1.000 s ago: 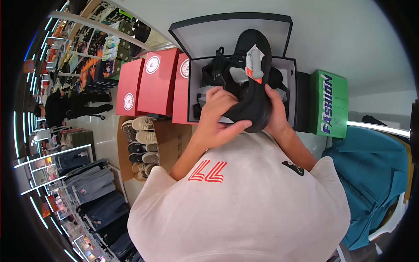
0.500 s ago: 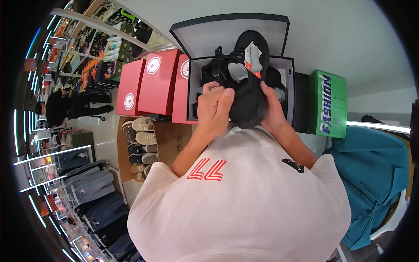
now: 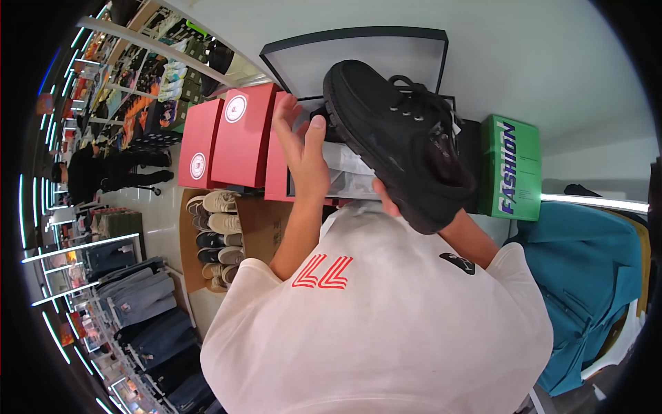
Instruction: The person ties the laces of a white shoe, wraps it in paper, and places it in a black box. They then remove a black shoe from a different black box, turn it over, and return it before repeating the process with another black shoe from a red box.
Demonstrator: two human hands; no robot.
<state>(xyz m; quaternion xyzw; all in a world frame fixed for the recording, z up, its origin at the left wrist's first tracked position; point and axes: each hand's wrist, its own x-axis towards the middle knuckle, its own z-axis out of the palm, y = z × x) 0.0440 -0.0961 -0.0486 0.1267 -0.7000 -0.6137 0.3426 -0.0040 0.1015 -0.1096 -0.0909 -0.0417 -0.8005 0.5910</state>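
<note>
A black lace-up shoe [image 3: 393, 131] is held up in front of the box by my right hand [image 3: 387, 200]. Its toe points up and left, its heel is near my chest, and its side and thick sole edge face me. Most of my right hand is hidden behind the shoe, with fingertips showing at the sole's edge. My left hand [image 3: 303, 152] is open, fingers raised and apart, left of the shoe. Behind both is an open shoe box [image 3: 452, 103] with its lid [image 3: 355, 58] up. Pale wrapping paper [image 3: 348, 169] shows inside, along with a dark piece beside my left thumb.
Red shoe boxes [image 3: 241, 145] stand to the left, and a green box [image 3: 517, 165] to the right. A cardboard carton [image 3: 258, 224] of several shoes [image 3: 221, 234] sits lower left. Teal clothing [image 3: 586, 276] hangs at right. Farther off, a person in black [image 3: 96, 169] stands among racks.
The shoe has been turned round, its toe now up and left and its opening toward my right. My left hand has let go and moved left; my right hand still holds it.
</note>
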